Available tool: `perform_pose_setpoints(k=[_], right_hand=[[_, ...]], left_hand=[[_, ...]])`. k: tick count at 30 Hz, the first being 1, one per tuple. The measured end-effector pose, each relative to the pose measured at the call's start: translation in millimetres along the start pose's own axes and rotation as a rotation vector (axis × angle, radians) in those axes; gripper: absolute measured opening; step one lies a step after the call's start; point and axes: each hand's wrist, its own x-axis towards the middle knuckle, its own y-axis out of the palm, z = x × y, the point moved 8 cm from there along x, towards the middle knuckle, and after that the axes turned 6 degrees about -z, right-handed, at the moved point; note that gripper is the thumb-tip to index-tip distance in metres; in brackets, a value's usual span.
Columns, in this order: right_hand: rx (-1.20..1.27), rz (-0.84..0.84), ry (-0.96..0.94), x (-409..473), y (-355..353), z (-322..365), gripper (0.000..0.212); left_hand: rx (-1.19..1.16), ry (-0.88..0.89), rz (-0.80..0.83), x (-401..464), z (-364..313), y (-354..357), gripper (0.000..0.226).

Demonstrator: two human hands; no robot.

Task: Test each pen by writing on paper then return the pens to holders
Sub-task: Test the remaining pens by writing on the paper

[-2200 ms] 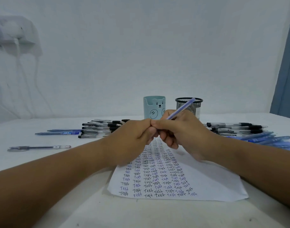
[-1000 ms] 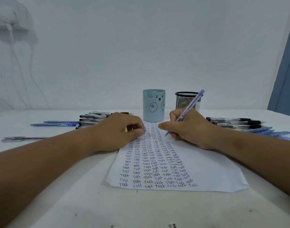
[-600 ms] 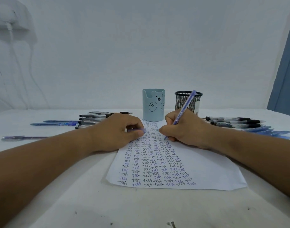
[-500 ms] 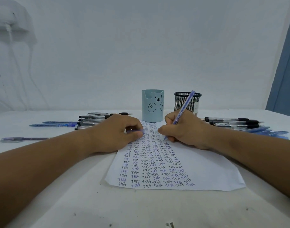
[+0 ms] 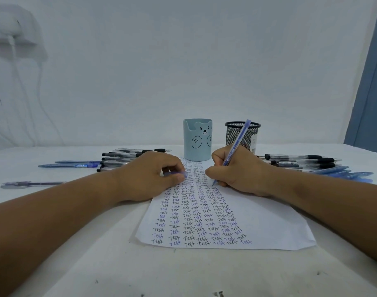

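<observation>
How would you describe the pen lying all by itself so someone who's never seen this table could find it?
Start at the sheet of paper in the middle of the white table, then look far left, past the pile of pens. The lone pen lies flat near the table's left edge, closer to the person than the pile. Unlike its neighbours, it touches no other pen.

Right hand [image 5: 239, 171] gripping a translucent blue pen [image 5: 236, 144], tip on a white sheet of paper [image 5: 269, 221] filled with columns of "Test", left hand [image 5: 150, 175] pinching a blue pen cap [image 5: 176, 173], pale blue bear-faced holder [image 5: 197, 139] and black mesh holder [image 5: 242, 135] behind, pens lying on either side
</observation>
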Motion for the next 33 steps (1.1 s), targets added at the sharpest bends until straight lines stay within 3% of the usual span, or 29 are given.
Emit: perform_pose_setpoints(k=[28,31,33], right_hand=[[-0.061,-0.047,-0.029,0,-4,3,0.040],[0.007,-0.087,-0.033,-2,-7,3,0.039],[0.183,-0.100,-0.032,-6,-9,9,0.039]], left_hand=[[-0.032,-0.017,0.005,-2,0,-1,0.007],[-0.017,0.023,-0.073,-3,-5,-8,0.006],[-0.035,0.032,-0.135,-2,-10,-13,0.006]])
